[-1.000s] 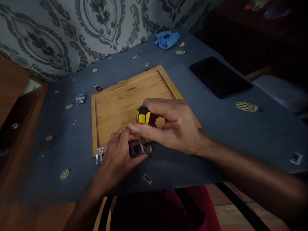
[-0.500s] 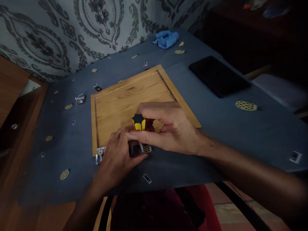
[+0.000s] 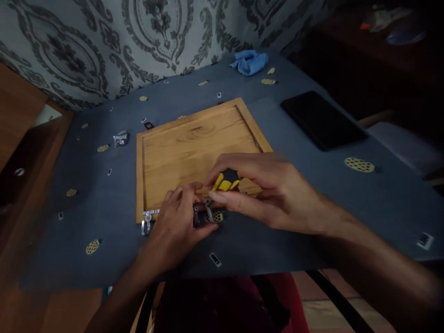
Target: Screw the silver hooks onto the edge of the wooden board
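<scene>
A framed wooden panel (image 3: 194,143) lies on the cloth-covered table, its near edge by my hands. My left hand (image 3: 176,222) is closed at that edge, thumb and fingers around a metal hinge (image 3: 209,212) that they partly cover. My right hand (image 3: 274,194) grips a screwdriver (image 3: 227,180) by its yellow and black handle, just right of the left fingertips. The shaft and tip are hidden, so I cannot tell whether they touch a screw. Another metal hinge (image 3: 147,221) sits at the panel's near left corner.
A loose metal hinge (image 3: 120,138) lies left of the panel. A black tablet-like slab (image 3: 322,120) rests at the right. Farther back is a crumpled blue cloth (image 3: 249,62). A patterned curtain or wall (image 3: 104,51) borders the table's far side.
The right hand has shifted right and tipped the screwdriver handle over from its more upright pose. My left hand stays at the hinge. The whole view has shifted slightly.
</scene>
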`<state>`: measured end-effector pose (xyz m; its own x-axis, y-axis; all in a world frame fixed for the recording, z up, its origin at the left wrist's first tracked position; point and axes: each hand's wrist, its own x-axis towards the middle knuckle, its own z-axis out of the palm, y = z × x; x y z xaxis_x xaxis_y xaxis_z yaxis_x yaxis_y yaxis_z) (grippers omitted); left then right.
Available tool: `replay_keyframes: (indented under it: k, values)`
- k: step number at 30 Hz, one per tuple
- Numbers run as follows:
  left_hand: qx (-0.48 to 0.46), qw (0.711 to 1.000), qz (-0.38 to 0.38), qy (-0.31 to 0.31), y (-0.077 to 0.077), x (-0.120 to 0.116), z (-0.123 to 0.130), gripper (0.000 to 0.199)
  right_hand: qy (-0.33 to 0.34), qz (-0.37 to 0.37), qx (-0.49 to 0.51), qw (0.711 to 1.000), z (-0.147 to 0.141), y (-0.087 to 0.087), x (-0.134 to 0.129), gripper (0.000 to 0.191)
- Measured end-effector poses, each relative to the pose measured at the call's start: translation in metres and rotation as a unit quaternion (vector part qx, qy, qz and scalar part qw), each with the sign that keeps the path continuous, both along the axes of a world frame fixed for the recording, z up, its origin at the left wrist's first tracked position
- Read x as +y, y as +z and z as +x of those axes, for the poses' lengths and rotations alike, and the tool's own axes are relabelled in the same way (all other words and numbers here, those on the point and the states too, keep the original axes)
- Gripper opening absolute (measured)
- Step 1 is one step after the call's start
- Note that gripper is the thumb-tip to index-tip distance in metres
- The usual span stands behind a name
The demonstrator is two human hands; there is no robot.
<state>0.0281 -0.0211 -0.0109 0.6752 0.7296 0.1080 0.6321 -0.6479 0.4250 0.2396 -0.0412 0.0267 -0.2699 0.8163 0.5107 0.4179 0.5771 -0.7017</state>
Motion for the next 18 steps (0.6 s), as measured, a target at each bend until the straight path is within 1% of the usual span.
replay_keyframes:
  k: [3, 5, 9, 15, 18]
  values:
    - [0.014, 1.000, -0.014, -0.004, 0.002, 0.000, -0.001, 0.065, 0.006, -0.031, -0.005, 1.000, -0.001, -0.001, -0.009, 0.014]
    - [0.014, 1.000, -0.023, -0.004, 0.003, -0.001, -0.001, 0.067, 0.004, -0.028, 0.004, 1.000, -0.001, -0.002, -0.016, 0.010]
    - [0.007, 0.999, -0.043, -0.009, 0.005, -0.002, -0.001, 0.068, 0.012, -0.014, 0.014, 1.000, -0.003, -0.004, -0.026, 0.014]
    - [-0.003, 0.998, -0.055, -0.014, 0.003, -0.001, -0.001, 0.063, 0.002, -0.046, 0.022, 0.999, -0.006, 0.001, -0.024, 0.014]
    - [-0.006, 0.998, -0.068, -0.020, 0.001, -0.001, -0.002, 0.058, 0.025, -0.076, 0.018, 0.997, -0.005, 0.004, -0.020, 0.022]
